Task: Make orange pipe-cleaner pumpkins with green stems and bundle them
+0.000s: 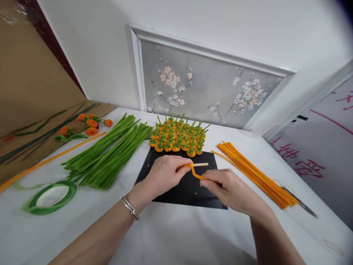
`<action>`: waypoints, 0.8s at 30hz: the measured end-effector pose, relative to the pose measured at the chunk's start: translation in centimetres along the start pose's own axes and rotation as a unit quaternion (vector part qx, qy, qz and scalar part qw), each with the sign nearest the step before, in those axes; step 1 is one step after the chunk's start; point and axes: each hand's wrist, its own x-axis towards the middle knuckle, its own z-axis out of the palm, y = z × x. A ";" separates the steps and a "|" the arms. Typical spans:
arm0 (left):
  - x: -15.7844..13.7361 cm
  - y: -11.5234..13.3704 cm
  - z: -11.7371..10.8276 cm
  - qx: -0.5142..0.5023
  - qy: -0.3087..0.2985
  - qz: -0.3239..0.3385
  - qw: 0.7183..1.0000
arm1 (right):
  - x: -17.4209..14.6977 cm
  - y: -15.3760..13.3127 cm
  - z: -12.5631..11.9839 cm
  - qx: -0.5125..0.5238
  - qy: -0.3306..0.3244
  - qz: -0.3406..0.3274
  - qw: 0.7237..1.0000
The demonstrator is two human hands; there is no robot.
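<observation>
My left hand (167,173) is closed on a thin pale wooden stick (202,164), whose bare end points right. An orange pipe cleaner (195,174) loops around the stick at my left fingertips. From there it runs to my right hand (227,186), whose fingers pinch it. Both hands are above a black mat (187,193). Behind them on the table stand many small orange pipe-cleaner flowers (176,141) with green stems pointing up.
Green pipe cleaners (110,154) lie in bundles on the left, near a roll of green tape (49,197). Orange pipe cleaners (256,176) lie at the right, partly over scissors (300,202). Finished-looking orange blooms (91,123) sit at the back left. A wall panel (204,84) rises behind.
</observation>
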 end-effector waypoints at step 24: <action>-0.2 0.6 1.1 -0.080 -0.019 0.036 0.996 | 1.4 3.6 1.5 0.041 0.032 0.084 0.995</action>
